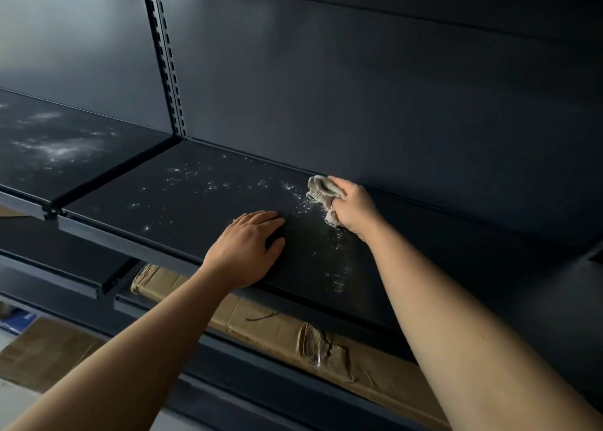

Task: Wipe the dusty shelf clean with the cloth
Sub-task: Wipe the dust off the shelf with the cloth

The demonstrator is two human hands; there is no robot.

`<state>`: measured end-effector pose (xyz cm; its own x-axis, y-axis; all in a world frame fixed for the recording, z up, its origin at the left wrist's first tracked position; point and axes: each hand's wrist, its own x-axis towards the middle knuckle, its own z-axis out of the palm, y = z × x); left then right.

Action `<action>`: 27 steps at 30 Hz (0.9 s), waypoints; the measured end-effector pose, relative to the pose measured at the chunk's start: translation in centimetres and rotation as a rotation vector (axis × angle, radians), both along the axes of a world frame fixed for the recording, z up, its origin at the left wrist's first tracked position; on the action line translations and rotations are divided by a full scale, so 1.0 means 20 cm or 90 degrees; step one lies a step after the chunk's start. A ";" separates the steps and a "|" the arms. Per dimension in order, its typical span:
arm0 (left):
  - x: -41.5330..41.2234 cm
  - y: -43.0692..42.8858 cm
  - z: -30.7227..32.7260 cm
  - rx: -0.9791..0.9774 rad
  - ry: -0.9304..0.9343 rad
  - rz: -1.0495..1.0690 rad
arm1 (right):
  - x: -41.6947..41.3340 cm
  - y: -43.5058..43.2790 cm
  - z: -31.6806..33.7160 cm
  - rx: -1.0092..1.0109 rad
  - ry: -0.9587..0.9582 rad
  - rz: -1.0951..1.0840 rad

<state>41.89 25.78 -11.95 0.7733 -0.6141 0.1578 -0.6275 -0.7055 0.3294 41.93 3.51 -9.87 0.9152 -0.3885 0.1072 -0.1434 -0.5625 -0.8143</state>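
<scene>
Cloth (321, 190) is bunched in your right hand (354, 207): your fingers curl round the beige wad and press it down on the dark metal shelf (440, 234), right at the back, where the shelf meets the back panel (359, 88). One fold sticks out past your knuckles to the left, and another pokes out under the heel of the hand.

Your left hand (248, 251) lies palm down on the shelf, nearer you and to the left of the grip. Its fingers are straight and close together and it holds nothing, so it reads as a brace.

Just left of the cloth sits a thick scatter of white dust (295, 192). A thinner dust trail (339, 267) runs from under the grip toward the front edge. Farther left, loose specks (192, 174) dot the surface out toward the slotted upright (164, 55).

Right of the grip the shelf looks dark and bare of dust, though the light there is too dim to be sure. By that reading you are roughly midway: the right part looks done, while the trail and everything left of the grip are yet to be wiped.

Beyond the upright, the neighbouring shelf (19, 182) carries a larger dust patch (58, 150), untouched. I cannot tell whether it belongs to your job.

Below the grip, a taped cardboard box (277, 329) lies on the lower shelf
</scene>
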 end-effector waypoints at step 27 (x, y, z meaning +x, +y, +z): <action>0.19 0.44 0.01 -0.011 -0.043 0.040 | -0.59 0.05 0.11 -0.019 0.029 -0.348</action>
